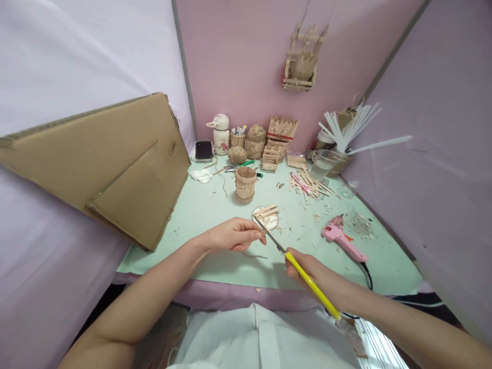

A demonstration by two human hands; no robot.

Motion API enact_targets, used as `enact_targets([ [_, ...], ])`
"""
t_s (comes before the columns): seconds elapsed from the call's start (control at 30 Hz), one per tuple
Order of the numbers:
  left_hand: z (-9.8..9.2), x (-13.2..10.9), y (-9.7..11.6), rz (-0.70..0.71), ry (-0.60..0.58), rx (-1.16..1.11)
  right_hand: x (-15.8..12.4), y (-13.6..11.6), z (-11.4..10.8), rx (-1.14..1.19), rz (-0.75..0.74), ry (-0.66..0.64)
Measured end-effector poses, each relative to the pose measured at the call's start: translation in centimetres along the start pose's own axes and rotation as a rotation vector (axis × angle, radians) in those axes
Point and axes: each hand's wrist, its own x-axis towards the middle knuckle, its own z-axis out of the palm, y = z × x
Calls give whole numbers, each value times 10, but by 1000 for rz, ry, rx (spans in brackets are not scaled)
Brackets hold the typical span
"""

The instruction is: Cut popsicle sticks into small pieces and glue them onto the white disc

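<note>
My left hand (242, 234) is closed, its thumb and fingers pinching a small wooden stick piece (263, 232). From the right, my closed right hand (303, 264) grips long-handled shears (307, 279) with a bright yellow handle. Their slim dark blades reach up to the stick piece at my left fingertips; whether they touch it I cannot tell. Just behind, a round white lid (271, 221) carries several cut wooden sticks (266, 211). A small barrel-shaped cup of wooden sticks (245, 185) stands upright farther back.
A pink glue gun (343, 239) lies right, its cord running off the table edge. Loose sticks (313, 184) and scraps are scattered behind it. White glue sticks (348, 128) stand at the back right. Left leans a cardboard panel (126, 169). Twine, a bottle (221, 136) and wooden crafts line the back.
</note>
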Motion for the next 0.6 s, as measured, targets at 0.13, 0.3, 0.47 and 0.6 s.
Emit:
enact_targets([
  [0.13, -3, -2, -1, -39, -32, 0, -2, -3, -1, 25, 45, -7],
  [0.3, 4, -6, 1, -68, 2, -5, -2, 0, -2, 40, 70, -22],
  [0.47, 22, -13, -2, -9, 90, 14, -4, 3, 5, 60, 44, -37],
  [0.6, 23, -18, -2, -37, 97, 36, -7, -1, 4, 42, 32, -87],
])
